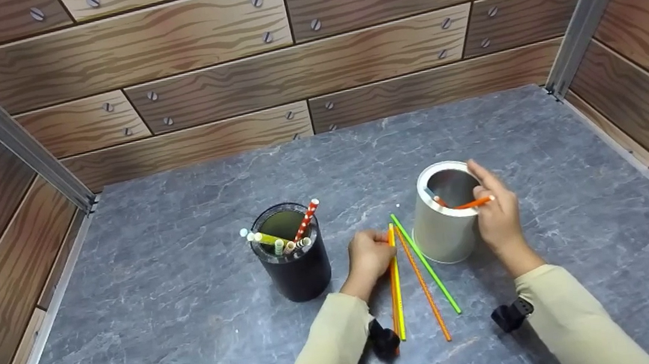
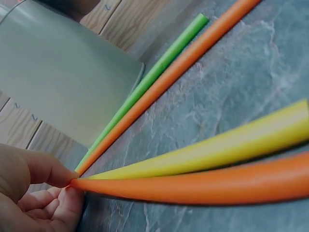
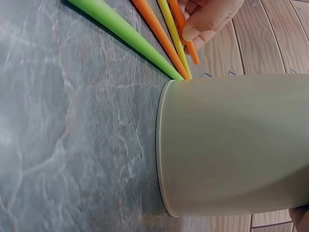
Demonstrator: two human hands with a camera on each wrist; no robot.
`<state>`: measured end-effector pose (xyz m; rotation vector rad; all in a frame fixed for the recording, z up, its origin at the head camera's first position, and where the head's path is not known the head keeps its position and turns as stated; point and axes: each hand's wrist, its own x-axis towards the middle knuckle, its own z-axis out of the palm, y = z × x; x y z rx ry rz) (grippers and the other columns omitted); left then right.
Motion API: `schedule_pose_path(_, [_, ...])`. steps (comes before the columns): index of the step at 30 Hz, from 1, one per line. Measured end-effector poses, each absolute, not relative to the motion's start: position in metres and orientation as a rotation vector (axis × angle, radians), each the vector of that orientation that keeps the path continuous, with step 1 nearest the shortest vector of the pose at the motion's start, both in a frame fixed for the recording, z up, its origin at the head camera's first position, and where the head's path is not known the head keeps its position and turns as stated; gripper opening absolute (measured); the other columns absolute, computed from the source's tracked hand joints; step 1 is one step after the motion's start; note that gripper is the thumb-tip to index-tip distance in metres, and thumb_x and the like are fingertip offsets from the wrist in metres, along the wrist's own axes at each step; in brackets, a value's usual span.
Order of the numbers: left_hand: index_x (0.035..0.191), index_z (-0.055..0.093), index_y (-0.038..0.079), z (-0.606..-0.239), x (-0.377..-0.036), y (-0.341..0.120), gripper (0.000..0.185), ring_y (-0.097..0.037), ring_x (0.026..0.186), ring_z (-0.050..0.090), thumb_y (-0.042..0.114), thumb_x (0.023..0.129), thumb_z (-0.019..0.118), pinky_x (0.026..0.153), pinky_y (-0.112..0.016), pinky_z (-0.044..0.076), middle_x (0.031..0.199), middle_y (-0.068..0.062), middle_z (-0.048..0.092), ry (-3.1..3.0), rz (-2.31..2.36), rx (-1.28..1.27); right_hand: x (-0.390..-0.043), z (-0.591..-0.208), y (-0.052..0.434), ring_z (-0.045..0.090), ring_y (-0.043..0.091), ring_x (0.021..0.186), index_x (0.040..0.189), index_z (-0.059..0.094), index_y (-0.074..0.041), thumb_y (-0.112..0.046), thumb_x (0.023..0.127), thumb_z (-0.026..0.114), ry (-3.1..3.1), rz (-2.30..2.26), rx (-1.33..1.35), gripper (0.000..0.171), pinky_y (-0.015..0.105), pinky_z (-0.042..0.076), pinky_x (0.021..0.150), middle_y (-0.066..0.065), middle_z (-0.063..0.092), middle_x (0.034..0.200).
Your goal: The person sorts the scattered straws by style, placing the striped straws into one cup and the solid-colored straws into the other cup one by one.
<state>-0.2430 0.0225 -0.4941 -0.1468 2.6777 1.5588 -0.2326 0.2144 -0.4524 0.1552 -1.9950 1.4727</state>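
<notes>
Left hand pinched the tips of light, slippery straws while right hand dropped an orange straw into the cup.

1. Both arms wore long beige sleeves, plain and unmarked, reaching to the wrists.
2. The hands were bare (no gloves or rings visible).
3. A small black camera sat strapped under each wrist.

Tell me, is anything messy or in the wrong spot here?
Yes: four loose straws, one green, two orange and one yellow, lie fanned out flat on the grey stone-look tabletop between the black round cup and the white cylindrical cup, not standing inside.
</notes>
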Motion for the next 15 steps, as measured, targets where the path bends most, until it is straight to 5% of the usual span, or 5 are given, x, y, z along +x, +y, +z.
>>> schedule_pose_path(8, [0.076, 0.066, -0.003, -0.4976, -0.2408, 0.0206, 0.015, -0.007, 0.052, 0.046, -0.011, 0.065, 0.059, 0.046, -0.015, 0.04, 0.059, 0.004, 0.053, 2.456, 1.84, -0.193, -0.2317, -0.4514, 0.2147, 0.047, -0.012, 0.106, 0.121, 0.052, 0.013, 0.008, 0.081, 0.039, -1.973, 1.47, 0.167, 0.042, 0.008, 0.035, 0.095, 0.034, 0.054, 0.118])
schedule_pose_path(15, [0.082, 0.066, -0.005, -0.4966, -0.2399, 0.0178, 0.016, -0.009, 0.055, 0.05, -0.009, 0.069, 0.059, 0.049, -0.017, 0.043, 0.07, -0.009, 0.063, 2.324, 1.953, -0.235, -0.2328, -0.4529, 0.2143, 0.047, -0.013, 0.106, 0.121, 0.052, 0.014, 0.009, 0.081, 0.039, -1.967, 1.455, 0.197, 0.042, 0.007, 0.034, 0.095, 0.034, 0.054, 0.117])
